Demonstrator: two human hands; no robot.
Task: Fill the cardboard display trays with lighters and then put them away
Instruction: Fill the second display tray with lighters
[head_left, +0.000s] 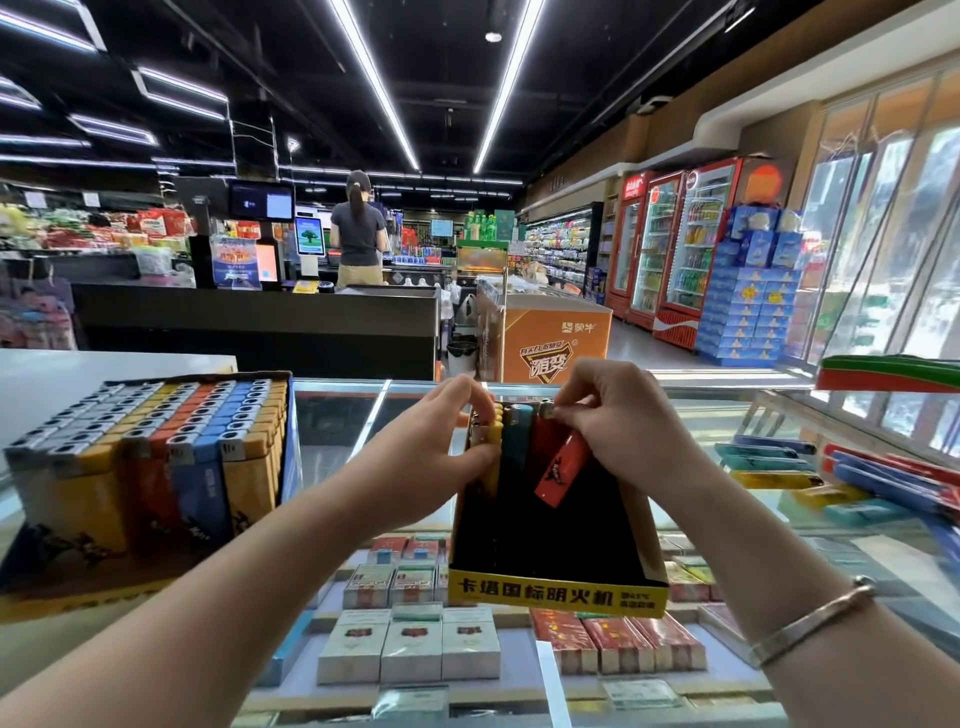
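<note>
Head view: near-empty cardboard tray (558, 587), yellow front lip, stands on the glass tabletop (727, 415), back end higher, likely so lighters stack against the rear wall. Left hand (441, 447) fingers curled, pinching the yellow lighters (493, 431) at the back-left corner, seemingly bracing the row upright. Right hand (613, 421) pinches the metal cap of a red lighter (563, 473), which hangs tilted beside a teal lighter (517, 441), probably being slotted in next. Bracelet on right wrist. Full tray (156, 452) of grey, yellow, orange and blue lighters sits at left, well apart. Loose lighters (779, 467) lie at right on the glass, within reach as supply. Cigarette packs (410, 649) show under the glass. Room: supermarket, checkout counter with a person (358, 234) behind it, drink fridges (670, 249) right, strip lights overhead.
</note>
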